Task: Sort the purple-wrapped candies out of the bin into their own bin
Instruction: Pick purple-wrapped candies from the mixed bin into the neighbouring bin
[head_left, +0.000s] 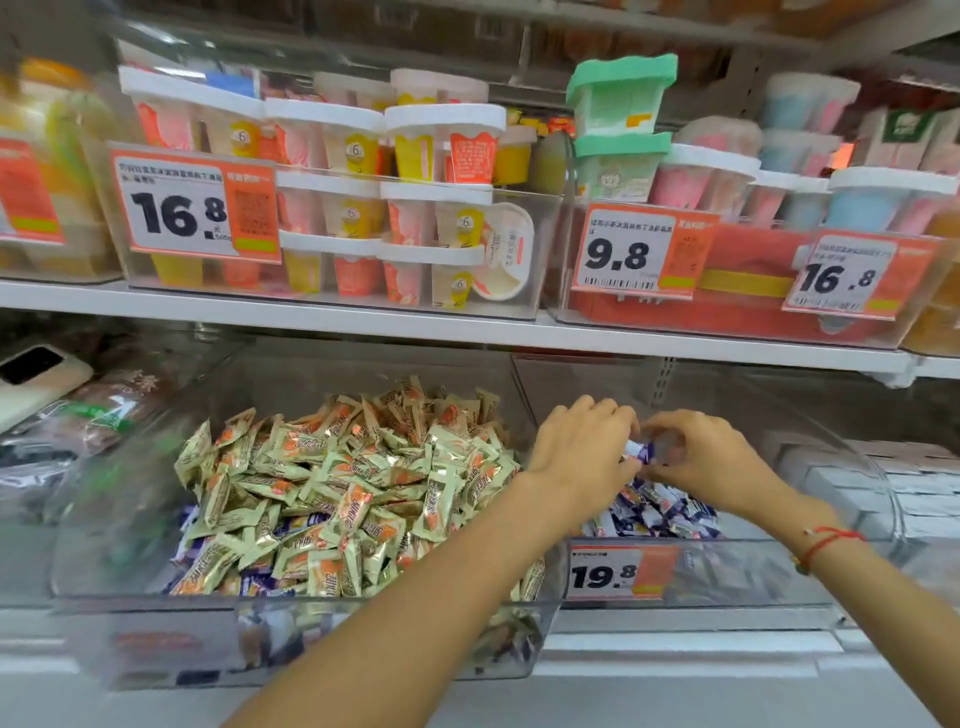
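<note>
Both hands over the right bin (727, 571): left hand (582, 452) and right hand (706, 457) pinching one purple-wrapped candy (641, 451) between fingertips, directly above the purple pile (660, 514). More purple strays low and near-left in the mixed bin (311, 608), closest to the left hand.

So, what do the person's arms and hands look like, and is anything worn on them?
Both forearms are bare, with no sleeves in view. The left hand wears nothing visible. At the wrist of the right hand there is a thin red string bracelet. No gloves, rings or watch can be seen.
</note>
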